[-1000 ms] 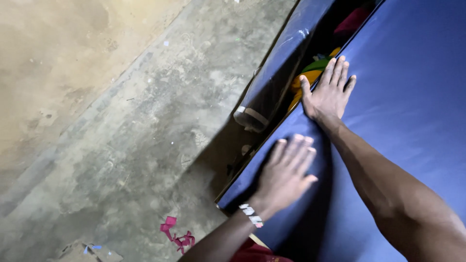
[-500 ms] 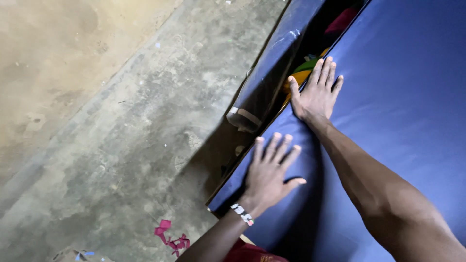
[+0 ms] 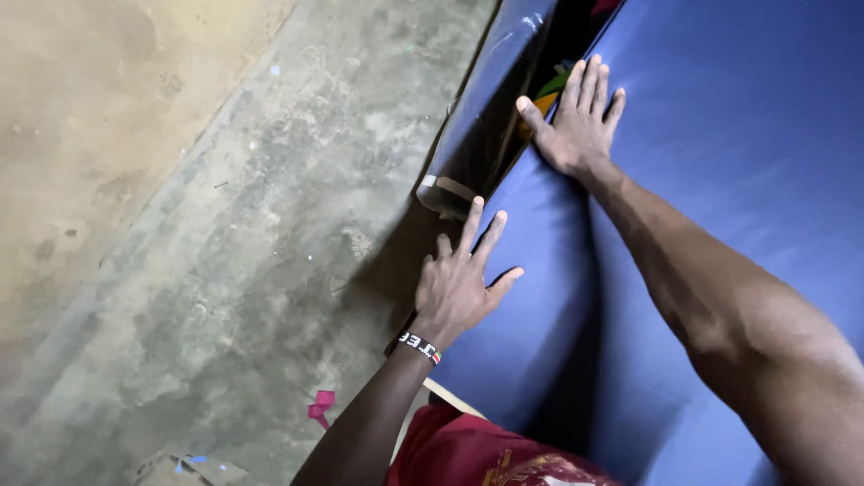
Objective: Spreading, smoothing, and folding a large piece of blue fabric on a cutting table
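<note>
A large blue sheet (image 3: 738, 162) lies spread flat over a raised surface and fills the right half of the view. My left hand (image 3: 459, 279) rests flat at the sheet's near left edge, fingers apart, with a beaded band on the wrist. My right hand (image 3: 576, 121) presses flat on the sheet farther along that same edge, fingers spread. Neither hand holds anything. A dark shiny roll (image 3: 481, 117) lies alongside the sheet's edge, close to both hands.
A rough grey concrete floor (image 3: 225, 243) spans the left. Pink scraps (image 3: 319, 407) lie on it near my left arm. Yellow and green pieces (image 3: 546, 94) show in the gap beside the roll. Red cloth (image 3: 468, 454) is at the bottom.
Both hands have slid leftward along the sheet's edge. The left hand now sits at the very edge, with fewer fingers lying on the sheet.
</note>
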